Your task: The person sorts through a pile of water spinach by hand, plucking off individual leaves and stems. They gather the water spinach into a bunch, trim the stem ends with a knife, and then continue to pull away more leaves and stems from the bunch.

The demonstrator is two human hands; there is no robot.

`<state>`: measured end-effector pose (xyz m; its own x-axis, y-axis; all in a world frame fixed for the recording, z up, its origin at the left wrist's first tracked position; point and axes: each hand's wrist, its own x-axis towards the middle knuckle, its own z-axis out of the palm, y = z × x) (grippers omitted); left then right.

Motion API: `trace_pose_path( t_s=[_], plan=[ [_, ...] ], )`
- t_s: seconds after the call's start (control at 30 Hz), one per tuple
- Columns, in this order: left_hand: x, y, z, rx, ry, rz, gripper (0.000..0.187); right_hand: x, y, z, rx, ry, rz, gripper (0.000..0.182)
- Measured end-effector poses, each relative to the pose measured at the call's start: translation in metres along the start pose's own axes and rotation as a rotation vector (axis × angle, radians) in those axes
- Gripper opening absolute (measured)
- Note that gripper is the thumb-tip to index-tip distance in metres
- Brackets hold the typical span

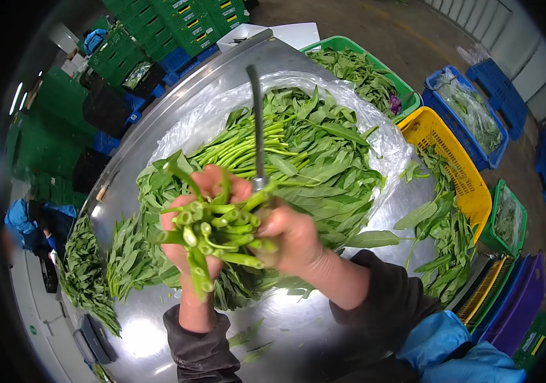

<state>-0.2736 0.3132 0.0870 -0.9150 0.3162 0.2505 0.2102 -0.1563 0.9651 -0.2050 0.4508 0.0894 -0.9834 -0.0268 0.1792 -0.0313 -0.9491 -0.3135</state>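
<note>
My left hand [176,256] is wrapped round a bunch of leafy greens with hollow stems [216,231], which look like water spinach. Their cut ends face me. In my right hand [295,237] is a knife [258,121], its narrow blade pointing up and away; the fingers hide its handle. That hand also touches the right side of the bunch. Beyond both hands, a large heap of the same greens [324,172] lies on clear plastic sheeting [384,143] on the metal table [301,322].
More greens [88,271] lie at the table's left, near a wooden-handled tool [104,190]. On the right stand a yellow crate [461,179], a green crate [407,102] and a blue crate [442,105]. Green crates [177,25] are stacked behind. A person in blue [21,220] is at far left.
</note>
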Motion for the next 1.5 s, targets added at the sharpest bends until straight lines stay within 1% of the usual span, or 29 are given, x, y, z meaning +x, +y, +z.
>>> trace_pose_path(
  t_s=[0.03, 0.07, 0.1, 0.17, 0.2, 0.23, 0.3, 0.33, 0.4, 0.43, 0.47, 0.5, 0.53, 0.57, 0.67, 0.73, 0.77, 0.83, 0.9, 0.97, 1.03, 1.07, 1.1, 1.13, 1.2, 1.3, 1.37, 1.43, 1.5],
  plan=[
    [-0.002, 0.0, -0.002, -0.262, 0.028, -0.065, 0.024, 0.003, -0.004, 0.002, 0.029, -0.034, -0.052, 0.066],
    [-0.003, 0.0, -0.003, -0.263, 0.036, -0.062, 0.024, 0.005, 0.0, -0.007, 0.116, 0.072, -0.058, 0.067],
    [-0.004, 0.001, -0.004, -0.009, 0.053, 0.024, 0.026, 0.011, 0.011, -0.041, 0.162, 0.245, -0.072, 0.067],
    [-0.005, 0.0, -0.004, 0.498, 0.077, 0.195, 0.035, 0.026, 0.008, -0.06, 0.032, 0.165, -0.192, 0.069],
    [-0.003, -0.005, -0.01, -0.041, 0.124, 0.063, 0.032, 0.031, 0.014, -0.081, -0.044, 0.214, -0.169, 0.069],
    [-0.004, -0.011, -0.029, -0.338, 0.063, -0.037, 0.031, 0.036, 0.021, -0.102, -0.118, 0.265, -0.146, 0.07],
    [-0.011, 0.011, -0.025, -0.122, 0.17, 0.116, 0.037, 0.041, 0.023, -0.114, -0.192, 0.319, -0.138, 0.067],
    [-0.002, 0.017, -0.035, -0.283, 0.021, 0.237, 0.045, 0.042, 0.021, -0.114, -0.176, 0.313, -0.129, 0.068],
    [-0.009, 0.056, -0.043, 0.804, 0.112, 0.622, 0.038, 0.042, 0.021, -0.115, -0.206, 0.296, -0.126, 0.07],
    [0.0, 0.067, -0.061, 0.074, -0.039, 0.61, 0.039, 0.042, 0.021, -0.116, -0.205, 0.291, -0.126, 0.07],
    [-0.013, 0.081, -0.071, 0.341, 0.146, 0.698, 0.042, 0.043, 0.02, -0.117, -0.207, 0.302, -0.131, 0.07],
    [-0.022, 0.102, -0.071, 0.256, 0.225, 0.752, 0.045, 0.042, 0.02, -0.117, -0.207, 0.313, -0.132, 0.07],
    [-0.038, 0.121, -0.08, 0.175, 0.399, 0.701, 0.049, 0.043, 0.021, -0.116, -0.23, 0.324, -0.138, 0.07],
    [-0.053, 0.136, -0.107, 0.092, 0.414, 0.744, 0.047, 0.044, 0.023, -0.117, -0.247, 0.345, -0.149, 0.069],
    [-0.097, 0.177, -0.146, 0.328, 0.51, 0.848, 0.045, 0.047, 0.025, -0.106, -0.383, 0.414, -0.138, 0.068],
    [-0.127, 0.202, -0.167, 0.621, 0.456, 0.661, 0.041, 0.045, 0.025, -0.09, -0.505, 0.443, -0.195, 0.062],
    [-0.144, 0.214, -0.18, 1.153, 0.424, 0.555, 0.04, 0.039, 0.026, -0.08, -0.565, 0.448, -0.232, 0.06],
    [-0.175, 0.212, -0.193, -0.253, 0.3, -0.052, 0.043, 0.016, 0.027, -0.047, -0.559, 0.381, -0.249, 0.05],
    [-0.178, 0.186, -0.172, 1.451, 0.059, 0.173, 0.058, -0.023, 0.034, -0.02, -0.629, 0.292, -0.161, 0.045],
    [-0.208, 0.137, -0.195, 1.646, -0.205, -0.042, 0.071, -0.072, 0.05, -0.01, -0.721, 0.284, 0.0, 0.043],
    [-0.245, 0.071, -0.221, 1.619, -0.318, -0.332, 0.087, -0.116, 0.077, -0.002, -0.831, 0.255, 0.194, 0.041],
    [-0.266, 0.039, -0.233, 1.485, -0.317, -0.382, 0.095, -0.138, 0.095, -0.001, -0.848, 0.255, 0.262, 0.042],
    [-0.283, 0.022, -0.24, 1.35, -0.316, -0.422, 0.103, -0.158, 0.113, -0.005, -0.84, 0.262, 0.317, 0.042],
    [-0.29, 0.027, -0.236, 1.343, -0.32, -0.426, 0.103, -0.178, 0.128, -0.006, -0.758, 0.296, 0.407, 0.043],
    [-0.296, 0.037, -0.23, 1.37, -0.369, -0.429, 0.117, -0.208, 0.158, 0.001, -0.783, 0.387, 0.453, 0.036],
    [-0.298, 0.043, -0.249, 1.153, -0.322, -0.362, 0.117, -0.236, 0.199, 0.008, -0.934, 0.47, 0.507, 0.028],
    [-0.301, 0.036, -0.259, 1.177, -0.332, -0.302, 0.109, -0.248, 0.219, 0.015, -1.063, 0.518, 0.533, 0.025],
    [-0.306, 0.021, -0.26, 1.282, -0.304, -0.238, 0.099, -0.255, 0.235, 0.023, -1.22, 0.441, 0.417, 0.034],
    [-0.32, 0.014, -0.249, 1.316, -0.299, -0.259, 0.094, -0.261, 0.251, 0.035, -1.154, 0.429, 0.358, 0.033]
  ],
)
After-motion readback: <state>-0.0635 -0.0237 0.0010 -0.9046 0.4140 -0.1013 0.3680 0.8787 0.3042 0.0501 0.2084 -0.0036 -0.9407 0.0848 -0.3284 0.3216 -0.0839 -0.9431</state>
